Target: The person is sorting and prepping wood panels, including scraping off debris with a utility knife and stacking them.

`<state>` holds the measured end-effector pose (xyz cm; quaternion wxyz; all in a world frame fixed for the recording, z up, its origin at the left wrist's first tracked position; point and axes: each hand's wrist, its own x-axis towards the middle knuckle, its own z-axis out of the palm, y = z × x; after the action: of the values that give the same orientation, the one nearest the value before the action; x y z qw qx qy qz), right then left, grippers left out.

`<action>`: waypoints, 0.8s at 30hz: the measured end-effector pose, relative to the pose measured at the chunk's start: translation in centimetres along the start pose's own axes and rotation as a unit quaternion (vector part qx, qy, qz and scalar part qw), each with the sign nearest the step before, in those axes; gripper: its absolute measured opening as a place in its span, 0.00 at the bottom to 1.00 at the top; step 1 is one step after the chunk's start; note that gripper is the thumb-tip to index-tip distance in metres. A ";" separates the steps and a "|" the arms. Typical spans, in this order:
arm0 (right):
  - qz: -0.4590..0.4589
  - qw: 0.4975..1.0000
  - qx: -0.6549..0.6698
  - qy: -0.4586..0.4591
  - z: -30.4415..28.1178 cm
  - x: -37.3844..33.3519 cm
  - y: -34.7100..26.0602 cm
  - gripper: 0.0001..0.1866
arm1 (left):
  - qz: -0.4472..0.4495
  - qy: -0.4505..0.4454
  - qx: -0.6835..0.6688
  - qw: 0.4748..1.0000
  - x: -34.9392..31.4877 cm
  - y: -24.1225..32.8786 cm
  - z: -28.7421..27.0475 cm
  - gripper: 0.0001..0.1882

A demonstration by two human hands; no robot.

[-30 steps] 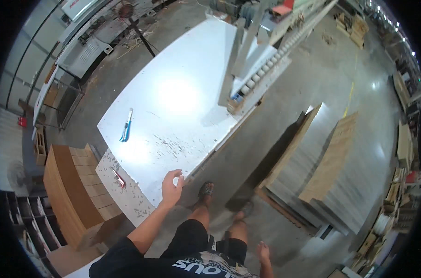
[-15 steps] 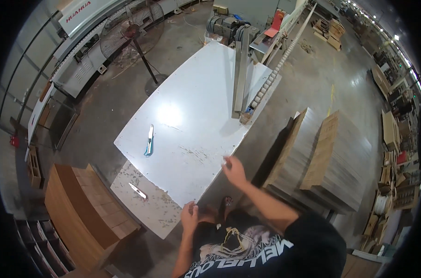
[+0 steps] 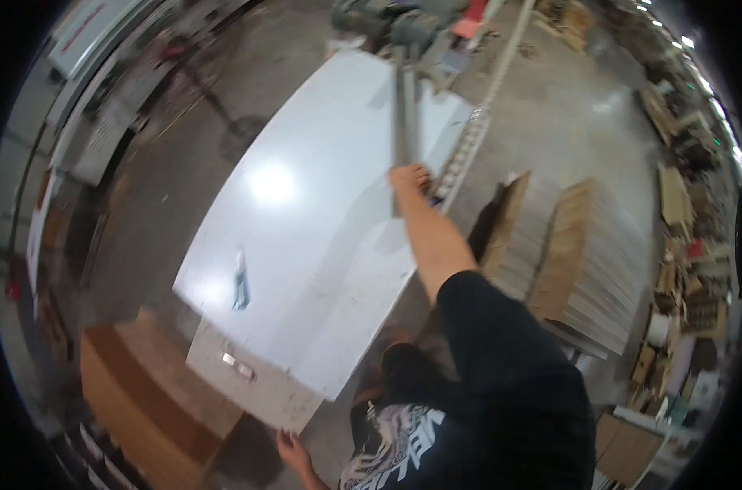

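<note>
My right hand (image 3: pixel 409 176) reaches far over the white tabletop (image 3: pixel 330 269), its fingers closed round the near part of a long grey strip (image 3: pixel 401 122). The strip lies lengthwise at the table's far right; a second strip seems to lie beside it, though blur makes this unsure. My left hand (image 3: pixel 291 448) hangs low by the near corner of a lower speckled board (image 3: pixel 281 392), holding nothing, fingers loosely apart. A teal-handled utility knife (image 3: pixel 240 283) rests on the white top's left side. Another small knife-like tool (image 3: pixel 238 367) lies on the speckled board.
Stacked wood-grain panels (image 3: pixel 563 253) stand right of the table. A brown wooden stack (image 3: pixel 142 392) is at the near left. A ribbed cable chain (image 3: pixel 462 155) runs along the table's right edge, and a motor (image 3: pixel 416 28) sits beyond the far end.
My right hand has moved from the table's near right edge forward onto the strip. My left hand has dropped away from the near corner, toward me. The view has shifted with my head.
</note>
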<state>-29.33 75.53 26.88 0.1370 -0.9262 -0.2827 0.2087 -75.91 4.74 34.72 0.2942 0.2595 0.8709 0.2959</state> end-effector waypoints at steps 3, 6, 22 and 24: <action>-0.099 0.992 -0.011 0.083 4.4 -2.2 1.1 0.33 | -0.069 -0.056 0.046 0.995 -0.7 1.2 1.2 0.24; -0.147 0.982 -0.085 0.081 3.2 -4.7 2.4 0.33 | -0.058 -0.125 0.158 0.978 -0.5 8.8 3.8 0.27; 0.035 0.994 0.013 0.103 5.2 -27.2 10.2 0.30 | -0.115 -0.121 0.120 0.979 -4.1 -1.4 0.5 0.30; 0.109 0.987 0.013 0.120 6.2 -30.7 9.9 0.31 | -0.124 -0.123 0.119 0.977 -5.2 -3.5 -1.0 0.29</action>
<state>-50.74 50.57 27.28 0.1589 -0.9679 -0.1585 0.1132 -73.98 -1.31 34.87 0.4004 0.2175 0.8824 0.1174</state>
